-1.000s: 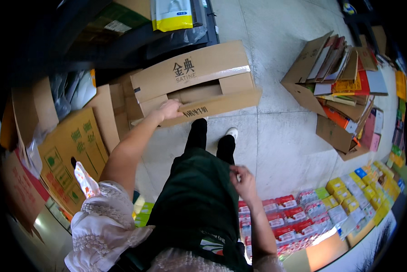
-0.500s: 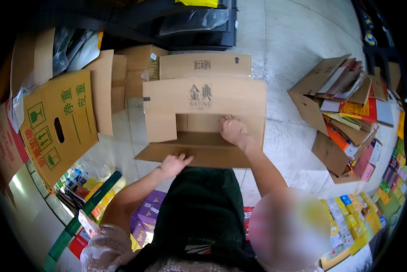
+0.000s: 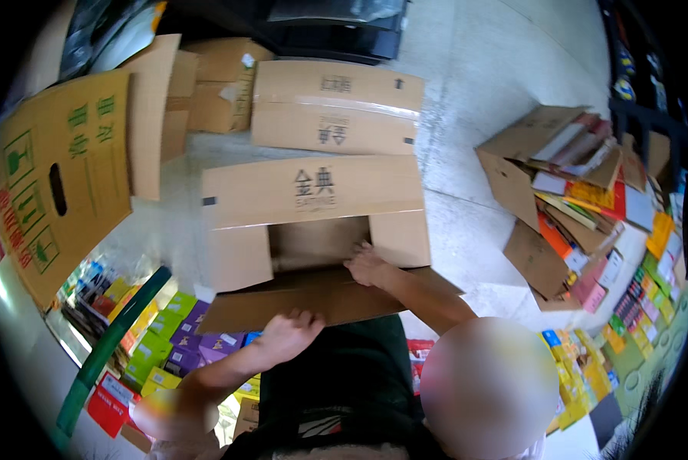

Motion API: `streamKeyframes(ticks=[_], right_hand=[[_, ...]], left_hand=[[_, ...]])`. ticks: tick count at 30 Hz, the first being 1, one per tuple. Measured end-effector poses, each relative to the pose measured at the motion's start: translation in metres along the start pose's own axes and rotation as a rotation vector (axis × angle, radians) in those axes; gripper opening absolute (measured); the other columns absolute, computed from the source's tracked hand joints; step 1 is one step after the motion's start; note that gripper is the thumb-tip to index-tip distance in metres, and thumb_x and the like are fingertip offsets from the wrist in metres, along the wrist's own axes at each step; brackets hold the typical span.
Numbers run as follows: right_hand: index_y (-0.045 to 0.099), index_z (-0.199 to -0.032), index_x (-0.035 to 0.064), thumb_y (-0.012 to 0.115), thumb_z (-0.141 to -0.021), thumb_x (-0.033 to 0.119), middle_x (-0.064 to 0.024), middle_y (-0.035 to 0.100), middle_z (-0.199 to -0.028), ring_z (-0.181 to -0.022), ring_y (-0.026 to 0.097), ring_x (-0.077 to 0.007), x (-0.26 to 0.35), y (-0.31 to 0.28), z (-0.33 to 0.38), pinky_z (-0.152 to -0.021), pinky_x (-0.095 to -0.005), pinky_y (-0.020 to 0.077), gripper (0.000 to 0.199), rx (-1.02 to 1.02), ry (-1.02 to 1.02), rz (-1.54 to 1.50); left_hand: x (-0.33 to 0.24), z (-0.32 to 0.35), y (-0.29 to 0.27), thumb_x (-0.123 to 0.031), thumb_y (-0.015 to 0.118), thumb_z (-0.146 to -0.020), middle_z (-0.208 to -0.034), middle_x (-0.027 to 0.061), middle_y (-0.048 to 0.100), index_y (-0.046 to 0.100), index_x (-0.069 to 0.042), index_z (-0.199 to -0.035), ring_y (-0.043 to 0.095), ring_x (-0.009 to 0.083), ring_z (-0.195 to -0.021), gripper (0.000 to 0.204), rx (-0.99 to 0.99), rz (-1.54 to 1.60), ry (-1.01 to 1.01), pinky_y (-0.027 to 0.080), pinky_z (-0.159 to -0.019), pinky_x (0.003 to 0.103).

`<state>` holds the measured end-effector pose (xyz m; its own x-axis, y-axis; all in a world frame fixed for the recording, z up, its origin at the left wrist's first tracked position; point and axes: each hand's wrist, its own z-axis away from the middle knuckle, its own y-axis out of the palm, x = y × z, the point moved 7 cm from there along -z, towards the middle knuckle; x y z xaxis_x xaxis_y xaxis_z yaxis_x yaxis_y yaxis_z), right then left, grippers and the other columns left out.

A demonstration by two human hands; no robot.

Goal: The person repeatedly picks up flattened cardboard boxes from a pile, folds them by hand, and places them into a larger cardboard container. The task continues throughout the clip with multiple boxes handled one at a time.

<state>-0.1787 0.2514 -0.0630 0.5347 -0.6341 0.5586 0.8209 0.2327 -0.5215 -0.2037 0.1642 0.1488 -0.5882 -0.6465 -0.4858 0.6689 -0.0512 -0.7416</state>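
A brown cardboard box [image 3: 313, 184] lies in front of me with a gap in its top. Its far flap and both short side flaps are folded inward, leaving a rectangular opening into the dark inside. The long near flap [image 3: 244, 310] slants outward toward my body. My left hand [image 3: 290, 335] has its fingers bent over the outer edge of that flap. At the opening, my right hand [image 3: 368, 266] has curled fingers beside the inner edge of the right side flap [image 3: 400, 238], its forearm crossing over the near flap.
A taped cardboard box [image 3: 336, 103] lies just beyond. Large upright cartons [image 3: 68, 176] stand at the left near a green pole [image 3: 114, 353]. At the right, a carton [image 3: 512, 180] holds flattened cardboard. Colourful packages [image 3: 183, 330] line the near left, and more packages [image 3: 581, 376] the near right.
The box now sits lower in view and apart from the taped box. Its right side flap now shows folded in. My right hand has moved left and down, my left hand down with the near flap.
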Motion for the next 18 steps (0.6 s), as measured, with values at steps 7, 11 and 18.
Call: streamKeyframes(ticks=[7, 11, 18], right_hand=[[0.064, -0.098, 0.0097, 0.043, -0.085, 0.021, -0.0089, 0.059, -0.109, -0.106, 0.052, -0.0253, -0.016, 0.003, 0.009, -0.091, -0.0412, 0.0388, 0.027, 0.073, 0.146, 0.183], [0.065, -0.089, 0.0078, 0.045, -0.082, 0.02, -0.0085, 0.063, -0.099, -0.097, 0.058, -0.0264, 0.024, -0.008, 0.051, -0.085, -0.0415, 0.0442, 0.025, -0.122, 0.196, 0.143], [0.066, -0.085, 0.0092, 0.046, -0.079, 0.02, -0.0093, 0.064, -0.095, -0.089, 0.059, -0.028, 0.1, 0.035, 0.098, -0.081, -0.0424, 0.0458, 0.023, -0.542, 0.153, -0.215]], left_hand=[[-0.035, 0.078, 0.02, -0.015, 0.053, -0.068, -0.079, 0.0093, 0.054, 0.056, -0.008, -0.1, 0.058, 0.0227, -0.069, 0.034, 0.017, -0.038, 0.041, 0.049, -0.052, 0.031], [-0.022, 0.116, 0.091, -0.014, 0.056, -0.067, -0.083, 0.0111, 0.056, 0.057, -0.013, -0.1, 0.06, 0.0265, -0.074, 0.033, 0.199, 0.09, -0.073, 0.05, -0.057, 0.036], [-0.062, 0.163, 0.167, -0.031, 0.056, -0.078, -0.105, 0.0197, 0.056, 0.052, -0.014, -0.115, 0.056, 0.0356, -0.095, 0.041, 0.499, 0.376, 0.073, 0.046, -0.081, 0.043]])
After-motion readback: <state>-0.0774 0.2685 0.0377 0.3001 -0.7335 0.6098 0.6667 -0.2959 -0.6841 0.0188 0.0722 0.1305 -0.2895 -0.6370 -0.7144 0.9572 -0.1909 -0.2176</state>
